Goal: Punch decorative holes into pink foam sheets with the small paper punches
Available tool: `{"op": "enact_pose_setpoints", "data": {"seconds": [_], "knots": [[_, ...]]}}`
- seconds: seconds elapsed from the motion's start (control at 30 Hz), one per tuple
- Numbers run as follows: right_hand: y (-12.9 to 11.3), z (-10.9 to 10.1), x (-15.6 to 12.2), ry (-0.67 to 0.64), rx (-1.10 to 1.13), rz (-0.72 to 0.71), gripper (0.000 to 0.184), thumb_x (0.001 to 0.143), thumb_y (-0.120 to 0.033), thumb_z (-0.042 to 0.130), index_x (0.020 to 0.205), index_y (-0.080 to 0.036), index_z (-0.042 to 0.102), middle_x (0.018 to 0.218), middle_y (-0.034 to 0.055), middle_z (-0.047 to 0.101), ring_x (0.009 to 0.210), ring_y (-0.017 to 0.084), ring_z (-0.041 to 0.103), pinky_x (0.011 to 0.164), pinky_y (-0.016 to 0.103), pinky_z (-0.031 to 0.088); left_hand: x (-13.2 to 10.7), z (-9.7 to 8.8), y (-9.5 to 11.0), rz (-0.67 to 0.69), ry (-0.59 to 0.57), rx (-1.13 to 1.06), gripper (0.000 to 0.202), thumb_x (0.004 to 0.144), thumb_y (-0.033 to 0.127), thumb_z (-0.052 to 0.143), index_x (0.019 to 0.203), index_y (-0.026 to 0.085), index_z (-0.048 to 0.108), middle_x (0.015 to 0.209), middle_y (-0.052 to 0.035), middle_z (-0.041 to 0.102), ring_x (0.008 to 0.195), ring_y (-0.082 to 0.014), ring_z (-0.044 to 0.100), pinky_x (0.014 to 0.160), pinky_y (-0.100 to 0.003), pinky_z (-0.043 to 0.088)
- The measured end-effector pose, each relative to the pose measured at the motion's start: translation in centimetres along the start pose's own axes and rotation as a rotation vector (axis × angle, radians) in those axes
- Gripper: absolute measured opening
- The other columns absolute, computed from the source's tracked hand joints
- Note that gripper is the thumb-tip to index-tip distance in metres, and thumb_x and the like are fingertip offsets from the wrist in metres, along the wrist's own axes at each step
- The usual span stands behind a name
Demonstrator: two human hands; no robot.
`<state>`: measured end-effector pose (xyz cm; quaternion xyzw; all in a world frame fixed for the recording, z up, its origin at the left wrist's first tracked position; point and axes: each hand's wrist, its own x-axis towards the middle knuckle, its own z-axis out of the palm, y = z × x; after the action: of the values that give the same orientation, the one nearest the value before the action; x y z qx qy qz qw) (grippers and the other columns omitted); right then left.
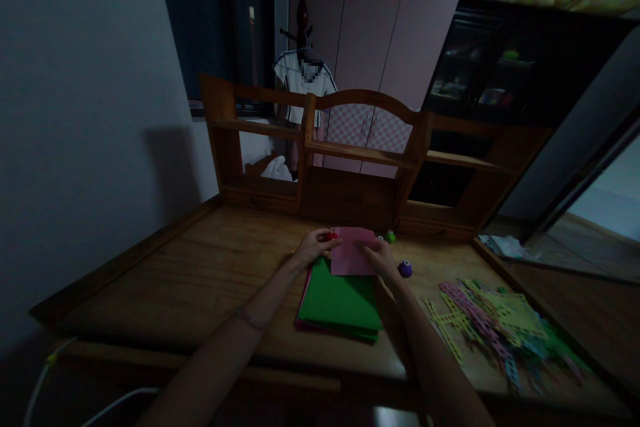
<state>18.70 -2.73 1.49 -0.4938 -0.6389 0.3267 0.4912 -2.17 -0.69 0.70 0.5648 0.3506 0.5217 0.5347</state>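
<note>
My left hand (pixel 315 245) is closed on a small red craft punch (pixel 329 237) at the upper left corner of a pink sheet of paper (pixel 345 257). My right hand (pixel 381 259) pinches the sheet's right side, thumb and fingers over its edge. The sheet is held above a stack of green paper (pixel 343 297), with pink edges showing under the green. Beyond my right hand sit a purple craft punch (pixel 405 269) and a green one (pixel 391 236). A whitish piece beside the green punch is partly hidden by the hand.
On the desk's right side lies a heap of perforated paper pieces (pixel 493 320) in yellow, pink, green and blue. A wooden shelf unit (pixel 350 195) closes off the back of the desk (pixel 200 267). A wall (pixel 100 113) stands on the left.
</note>
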Motion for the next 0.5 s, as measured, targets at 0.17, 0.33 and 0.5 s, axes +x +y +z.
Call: {"op": "enact_pose_setpoints", "data": {"seconds": [0.17,0.33,0.5], "knots": [[-0.57,0.07,-0.38,-0.028,0.013,-0.026,0.031,0.07,-0.039,0.061,0.085,-0.013,0.07,0.078,0.0065,0.071,0.067,0.021,0.064,0.055,0.026,0.049,0.33,-0.05,-0.2,-0.008,0.045,0.035,0.042,0.055,0.04,0.081,0.084,0.012,0.068,0.081,-0.0072,0.067,0.073,-0.0155,0.061,0.062,-0.023,0.047],[-0.95,0.2,-0.68,-0.035,0.007,-0.022,0.032,0.072,-0.044,0.061,0.08,-0.014,0.069,0.076,0.0069,0.07,0.066,0.021,0.064,0.053,0.026,0.048,0.12,0.44,-0.17,-0.045,0.077,0.033,0.043,0.055,0.044,0.08,0.079,0.011,0.067,0.075,-0.0065,0.065,0.063,-0.014,0.059,0.052,-0.022,0.044],[-0.67,0.45,-0.49,-0.007,0.07,0.017,0.04,0.069,-0.051,0.065,0.084,-0.015,0.069,0.079,0.008,0.07,0.068,0.023,0.065,0.055,0.028,0.049,-0.03,0.59,0.19,-0.068,0.08,0.041,0.047,0.051,0.043,0.081,0.082,0.01,0.069,0.079,-0.0084,0.068,0.067,-0.015,0.061,0.056,-0.022,0.046]]}}
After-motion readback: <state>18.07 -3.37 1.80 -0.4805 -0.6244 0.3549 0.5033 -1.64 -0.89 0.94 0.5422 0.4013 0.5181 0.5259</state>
